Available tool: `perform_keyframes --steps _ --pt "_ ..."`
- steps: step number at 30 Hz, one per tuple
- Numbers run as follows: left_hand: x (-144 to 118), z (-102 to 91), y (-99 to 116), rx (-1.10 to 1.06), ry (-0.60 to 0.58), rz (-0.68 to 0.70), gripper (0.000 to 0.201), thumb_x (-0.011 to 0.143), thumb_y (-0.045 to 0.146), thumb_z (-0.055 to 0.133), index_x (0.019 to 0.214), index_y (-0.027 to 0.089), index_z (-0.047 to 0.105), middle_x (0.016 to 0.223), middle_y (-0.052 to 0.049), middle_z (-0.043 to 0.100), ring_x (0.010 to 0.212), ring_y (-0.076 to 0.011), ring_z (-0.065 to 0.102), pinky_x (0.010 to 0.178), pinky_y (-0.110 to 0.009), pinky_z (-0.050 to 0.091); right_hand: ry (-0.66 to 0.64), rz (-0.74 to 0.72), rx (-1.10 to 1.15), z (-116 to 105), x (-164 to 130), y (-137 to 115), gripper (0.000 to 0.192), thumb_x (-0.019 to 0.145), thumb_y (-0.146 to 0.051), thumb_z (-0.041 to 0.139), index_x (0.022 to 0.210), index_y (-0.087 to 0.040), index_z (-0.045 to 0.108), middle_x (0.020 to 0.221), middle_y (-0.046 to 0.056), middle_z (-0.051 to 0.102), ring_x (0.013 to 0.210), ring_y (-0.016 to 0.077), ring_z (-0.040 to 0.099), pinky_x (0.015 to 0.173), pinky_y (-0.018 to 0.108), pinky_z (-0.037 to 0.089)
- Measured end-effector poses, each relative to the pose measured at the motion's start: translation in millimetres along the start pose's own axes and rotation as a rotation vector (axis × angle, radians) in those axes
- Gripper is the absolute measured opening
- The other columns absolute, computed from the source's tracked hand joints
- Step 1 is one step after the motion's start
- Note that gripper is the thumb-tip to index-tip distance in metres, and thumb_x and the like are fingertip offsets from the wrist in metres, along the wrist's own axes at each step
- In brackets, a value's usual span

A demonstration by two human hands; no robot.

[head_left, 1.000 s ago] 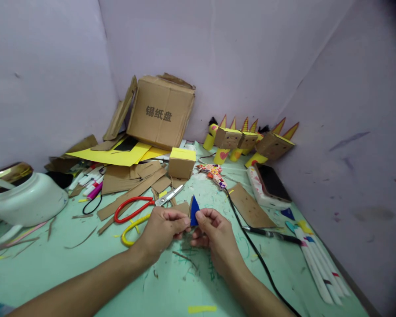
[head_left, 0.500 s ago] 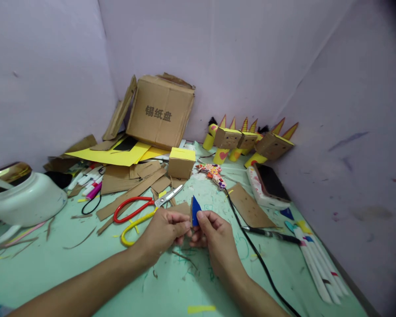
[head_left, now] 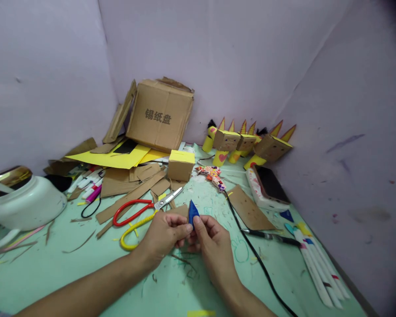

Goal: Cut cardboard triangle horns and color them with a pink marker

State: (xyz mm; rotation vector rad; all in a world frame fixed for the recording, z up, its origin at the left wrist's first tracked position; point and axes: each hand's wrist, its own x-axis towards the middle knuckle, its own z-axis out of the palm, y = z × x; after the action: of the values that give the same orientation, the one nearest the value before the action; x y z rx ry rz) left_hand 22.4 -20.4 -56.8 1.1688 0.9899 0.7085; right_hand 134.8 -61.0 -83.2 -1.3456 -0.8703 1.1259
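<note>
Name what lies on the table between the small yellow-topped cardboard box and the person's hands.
In the head view, scissors with red and yellow handles lie between the small box and the left hand, among cardboard strips.

two bare forearms coming up from the bottom edge, no sleeves, no watch, no rings showing, left hand (head_left: 163, 235) and right hand (head_left: 213, 240) ungloved, short nails.

Left hand (head_left: 163, 235) and right hand (head_left: 211, 240) meet over green mat (head_left: 86, 268), both pinching blue paper triangle (head_left: 193, 212), tip up. Landmark: triangle. Red-and-yellow scissors (head_left: 141, 213) just left of it, blades open. Small cardboard box, yellow top (head_left: 181, 165), behind. Black cable (head_left: 251, 251) runs right of it. Large cardboard box (head_left: 160, 114) far behind, against wall. Phone (head_left: 269, 185) to right rear.
</note>
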Motion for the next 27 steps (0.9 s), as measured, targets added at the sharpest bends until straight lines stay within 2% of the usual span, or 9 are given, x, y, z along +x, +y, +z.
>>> perform_keyframes --steps 4,10,14,17,22,27 --pt "1 -3.5 0 -0.014 0.016 -0.009 0.019 0.056 0.029 0.063 0.049 0.014 0.055 0.039 0.005 0.045 0.037 -0.0052 0.033 0.04 -0.02 0.022 -0.034 -0.014 0.007 -6 3 -2 0.029 0.077 -0.043 0.059 0.072 -0.015 0.063 0.059 0.0 0.055 0.056 0.0129 0.051 0.049 0.023 0.045" --pt "-1 -6.4 2 0.02 -0.04 -0.029 0.021 0.055 0.031 0.064 0.051 0.012 0.056 0.039 0.005 0.043 0.038 -0.005 0.032 0.041 -0.02 0.019 -0.129 -0.01 0.075 -15 11 -4 0.036 0.076 -0.046 0.057 0.067 -0.012 0.065 0.071 0.004 0.056 0.056 0.0123 0.048 0.046 0.023 0.042" --pt "-1 -4.5 1 0.048 -0.011 -0.048 0.021 0.055 0.032 0.063 0.051 0.013 0.055 0.038 0.005 0.042 0.037 -0.0048 0.03 0.04 -0.021 0.017 -0.087 -0.055 -0.032 -14 11 -1 0.039 0.077 -0.047 0.055 0.058 -0.013 0.058 0.051 -0.001 0.047 0.046 0.0092 0.041 0.041 0.02 0.035" --pt "0 -4.2 -1 0.055 0.005 -0.048 0.021 0.056 0.032 0.062 0.053 0.012 0.057 0.038 0.006 0.041 0.036 -0.0047 0.029 0.039 -0.02 0.016 -0.055 -0.083 -0.088 -12 10 -1 0.039 0.077 -0.047 0.054 0.058 -0.013 0.058 0.043 -0.006 0.04 0.037 0.0074 0.037 0.036 0.019 0.029" --pt "-1 -3.2 1 0.055 0.005 -0.057 0.025 0.055 0.036 0.063 0.055 0.011 0.059 0.039 0.005 0.044 0.035 -0.0042 0.03 0.038 -0.02 0.016 -0.078 -0.057 -0.049 -10 10 -5 0.037 0.076 -0.047 0.054 0.067 -0.012 0.061 0.044 -0.005 0.045 0.034 0.0094 0.047 0.037 0.019 0.033" --pt "-1 -3.1 1 0.043 0.007 -0.064 0.024 0.056 0.035 0.064 0.055 0.011 0.059 0.038 0.005 0.045 0.034 -0.0037 0.03 0.036 -0.019 0.015 -0.09 -0.059 -0.019 -10 10 -5 0.035 0.077 -0.046 0.054 0.074 -0.012 0.064 0.047 -0.005 0.047 0.036 0.0097 0.05 0.039 0.019 0.035"
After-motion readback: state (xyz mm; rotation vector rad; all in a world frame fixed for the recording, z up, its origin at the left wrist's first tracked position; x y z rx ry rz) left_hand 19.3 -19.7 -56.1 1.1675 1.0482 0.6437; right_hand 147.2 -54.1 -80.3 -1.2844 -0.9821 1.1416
